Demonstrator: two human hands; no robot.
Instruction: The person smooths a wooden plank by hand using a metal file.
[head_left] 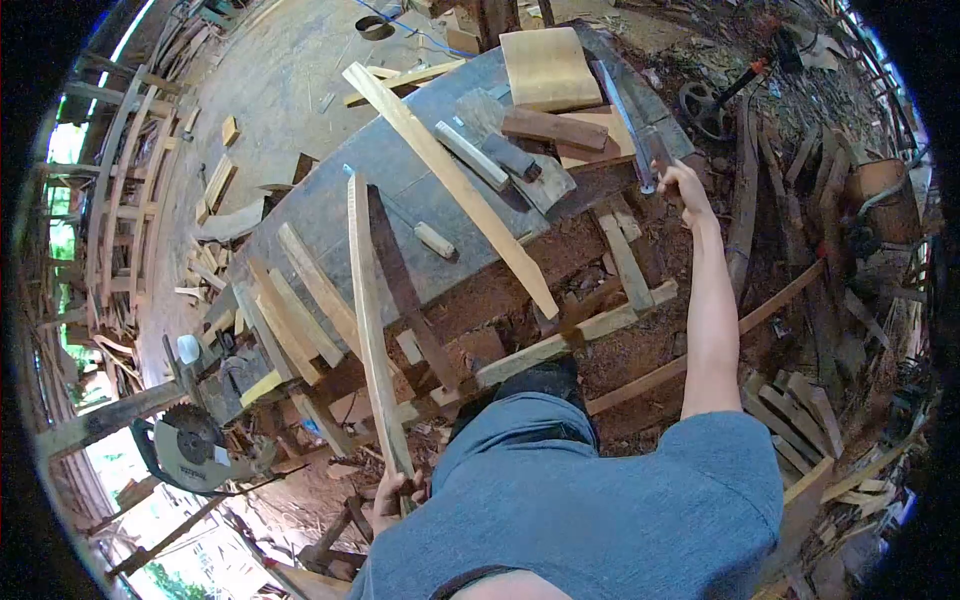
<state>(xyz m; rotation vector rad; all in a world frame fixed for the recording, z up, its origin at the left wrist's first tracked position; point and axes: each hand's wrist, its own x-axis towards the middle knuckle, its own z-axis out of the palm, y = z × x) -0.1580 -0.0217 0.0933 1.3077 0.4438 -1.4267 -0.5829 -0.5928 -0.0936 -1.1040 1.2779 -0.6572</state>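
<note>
My left hand (pixel 393 497) is closed round the lower end of a long pale wooden strip (pixel 368 310), whose far end reaches over the grey table (pixel 310 235). At the table's right end my right hand (pixel 684 192) is raised with bent fingers, beside the near end of a long bluish metal tool (pixel 622 120); what it grips is too small to make out. A second long strip (pixel 450 180) lies slanting across the table. Between the two strips rests a chisel-like tool with a wooden handle (pixel 434 240).
A brown block (pixel 555 128), a curved wooden piece (pixel 548 68) and a dark-headed tool (pixel 510 157) lie on the table. Several boards (pixel 290 310) lean at its left end. A circular saw (pixel 185 450) is at lower left. Scrap wood (pixel 790 420) is piled at right.
</note>
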